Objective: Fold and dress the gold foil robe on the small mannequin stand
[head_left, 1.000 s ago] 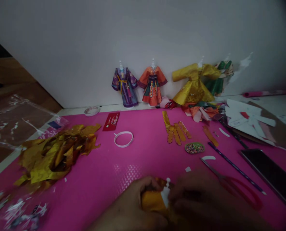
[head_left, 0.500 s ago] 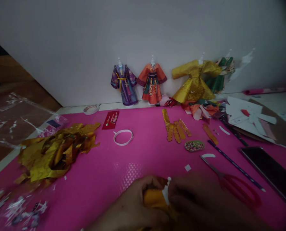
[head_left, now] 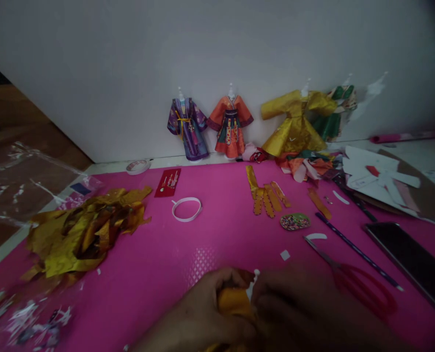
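At the near edge of the pink mat, my left hand (head_left: 206, 308) is closed around a gold doll dress (head_left: 235, 301). The dress sits on a small white doll form; its knobbed neck (head_left: 256, 275) sticks up between my hands. On the other side, my right hand (head_left: 298, 303) is closed at the dress's white collar area (head_left: 250, 289), fingertips pressed together there. Dim light and my fingers hide exactly what the right fingertips pinch. Most of the dress's lower part lies under my hands, out of sight.
Red-handled scissors (head_left: 364, 288), a purple pencil (head_left: 358, 250) and a phone (head_left: 411, 264) lie at right. Gold fabric scraps (head_left: 81, 234) heap at left. Cut gold pieces (head_left: 267, 198) and a white ring (head_left: 187, 210) lie between. Dressed doll forms (head_left: 230, 122) line the wall.
My right fingers have shifted slightly left across the white collar, covering more of it. My left hand keeps its hold, and the objects on the mat stay in place.
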### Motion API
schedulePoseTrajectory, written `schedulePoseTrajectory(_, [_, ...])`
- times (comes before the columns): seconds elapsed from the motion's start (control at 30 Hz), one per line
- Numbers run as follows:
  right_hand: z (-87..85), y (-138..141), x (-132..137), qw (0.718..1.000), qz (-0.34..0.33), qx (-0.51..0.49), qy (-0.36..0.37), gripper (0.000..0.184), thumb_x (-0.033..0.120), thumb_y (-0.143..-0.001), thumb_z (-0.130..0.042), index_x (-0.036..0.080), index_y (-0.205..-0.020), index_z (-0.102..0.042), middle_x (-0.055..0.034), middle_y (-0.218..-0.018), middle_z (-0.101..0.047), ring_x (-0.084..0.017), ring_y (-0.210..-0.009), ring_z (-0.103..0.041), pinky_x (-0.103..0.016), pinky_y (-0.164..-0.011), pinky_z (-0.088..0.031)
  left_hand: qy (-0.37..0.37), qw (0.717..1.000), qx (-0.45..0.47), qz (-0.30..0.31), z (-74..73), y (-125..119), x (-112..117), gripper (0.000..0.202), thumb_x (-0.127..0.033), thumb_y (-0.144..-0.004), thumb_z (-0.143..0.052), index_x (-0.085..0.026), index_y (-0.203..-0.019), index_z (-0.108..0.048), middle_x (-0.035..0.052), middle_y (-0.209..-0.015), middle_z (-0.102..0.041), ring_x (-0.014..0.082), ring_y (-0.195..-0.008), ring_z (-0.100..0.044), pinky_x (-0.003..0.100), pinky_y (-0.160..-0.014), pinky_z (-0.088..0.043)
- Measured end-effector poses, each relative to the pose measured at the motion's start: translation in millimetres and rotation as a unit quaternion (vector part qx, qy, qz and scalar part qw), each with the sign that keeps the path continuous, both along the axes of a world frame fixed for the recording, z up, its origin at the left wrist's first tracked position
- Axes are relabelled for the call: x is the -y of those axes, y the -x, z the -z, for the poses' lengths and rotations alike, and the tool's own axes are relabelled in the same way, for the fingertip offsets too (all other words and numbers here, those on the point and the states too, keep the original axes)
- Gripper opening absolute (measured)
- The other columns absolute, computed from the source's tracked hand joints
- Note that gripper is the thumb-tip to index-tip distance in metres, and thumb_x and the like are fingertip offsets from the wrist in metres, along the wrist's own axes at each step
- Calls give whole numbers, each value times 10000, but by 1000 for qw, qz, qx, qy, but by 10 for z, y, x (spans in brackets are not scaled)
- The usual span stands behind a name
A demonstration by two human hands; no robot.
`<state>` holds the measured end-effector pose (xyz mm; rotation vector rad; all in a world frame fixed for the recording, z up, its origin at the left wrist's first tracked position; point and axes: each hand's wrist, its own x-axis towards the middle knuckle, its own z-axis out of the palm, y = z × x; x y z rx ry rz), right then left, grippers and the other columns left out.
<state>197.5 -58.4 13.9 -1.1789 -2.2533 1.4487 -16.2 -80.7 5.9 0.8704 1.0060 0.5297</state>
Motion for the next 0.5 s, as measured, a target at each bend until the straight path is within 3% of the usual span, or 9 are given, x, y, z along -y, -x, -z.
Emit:
schedulePoseTrajectory(0.23, [-50, -34, -52, 1000, 5, -14, -6, 170, 160, -923, -541, 233, -819, -654, 66, -783, -703, -96, -674, -589, -205, -549, -356, -4, 1000, -12, -3, -41, 16, -20, 388, -138, -571, -797, -187, -931, -661, 0, -968, -714, 179, -841, -614, 298, -773, -457])
schedulePoseTrajectory(0.5, [-13, 2, -4, 999, 8, 21, -44, 254, 230, -979, -490, 211, -760, -618, 35, -739, -672, -115, -634, -535, -253, -567, -356, 2, 1000, -19, -3, -41, 16, -24, 424, -112, -543, -794, -188, -940, -667, -21, -914, -704, 175, -832, -603, 295, -766, -447])
